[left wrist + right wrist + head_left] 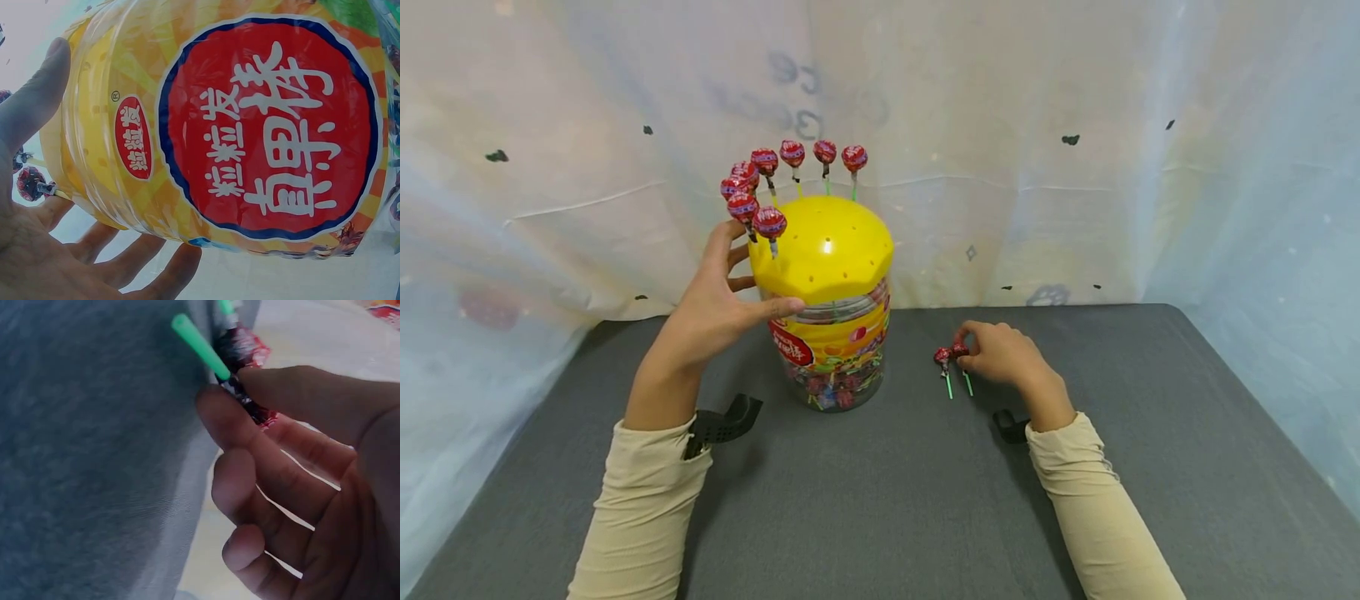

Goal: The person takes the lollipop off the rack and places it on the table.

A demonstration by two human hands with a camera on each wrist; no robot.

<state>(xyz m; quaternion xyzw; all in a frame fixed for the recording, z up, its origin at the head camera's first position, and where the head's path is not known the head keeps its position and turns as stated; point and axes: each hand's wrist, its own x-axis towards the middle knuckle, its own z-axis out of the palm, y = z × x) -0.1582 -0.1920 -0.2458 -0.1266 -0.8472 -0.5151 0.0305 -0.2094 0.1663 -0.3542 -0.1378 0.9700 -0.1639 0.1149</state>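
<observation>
A clear candy jar [831,342] with a yellow and red label stands on the table, sweets visible inside. Its domed yellow lid [827,242] has small holes, and several red-wrapped lollipops [792,153] stand by their sticks along its left and back edge. My left hand [711,312] holds the jar by the lid, thumb across the front and fingers spread around the left side. To the right, my right hand [1006,357] pinches a lollipop [201,347] with a green stick between thumb and index finger, near its wrapped head. Right beside it lies a second lollipop [943,357].
The dark grey table [880,500] reaches back to a pale hanging sheet [970,167] with dark marks. A black strap piece [727,419] sticks out at the left wrist and another [1009,427] at the right wrist.
</observation>
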